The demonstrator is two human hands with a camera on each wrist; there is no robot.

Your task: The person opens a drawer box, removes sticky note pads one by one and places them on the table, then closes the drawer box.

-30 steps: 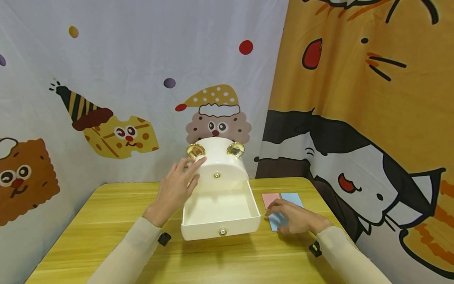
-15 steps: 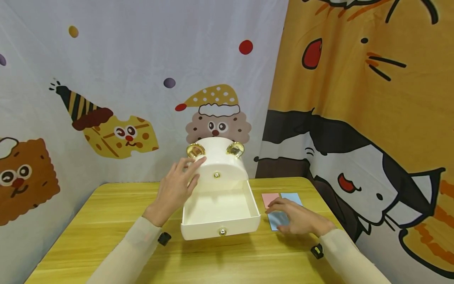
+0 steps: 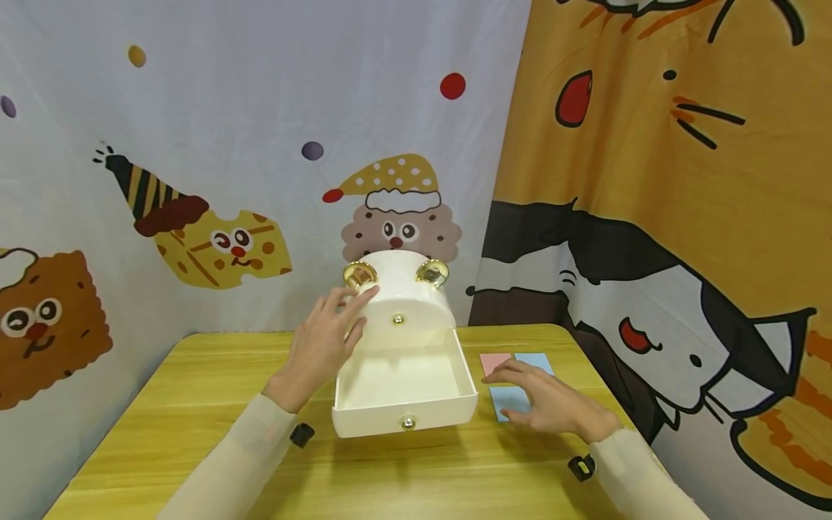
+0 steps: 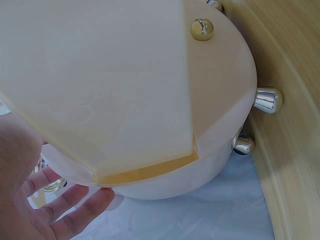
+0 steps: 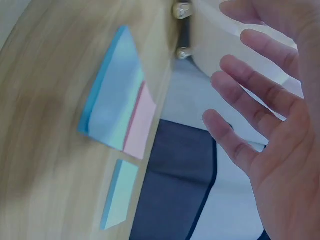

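Note:
A cream-white desktop drawer box (image 3: 399, 271) with gold ear-like rings stands near the back of the table, its lower drawer (image 3: 403, 419) pulled out and bare inside. My left hand (image 3: 320, 347) is at the box's upper left side; in the left wrist view its fingertips (image 4: 102, 197) touch the body beside the drawer. My right hand (image 3: 549, 403) hovers with spread fingers, holding nothing, over sticky-note pads right of the drawer: a blue pad (image 3: 508, 397), a pink pad (image 3: 494, 361) and a light blue pad (image 3: 536, 360). The right wrist view shows these pads (image 5: 112, 90) apart from the fingers.
The wooden table (image 3: 214, 412) has its back edge against a printed curtain (image 3: 214, 108). Another curtain with large cartoon cats (image 3: 650, 238) hangs along the right side. Gold-coloured feet (image 4: 267, 100) lift the box off the tabletop.
My right hand has shifted slightly away from the pads, baring more of the blue one. The left hand and the drawer box stay in place.

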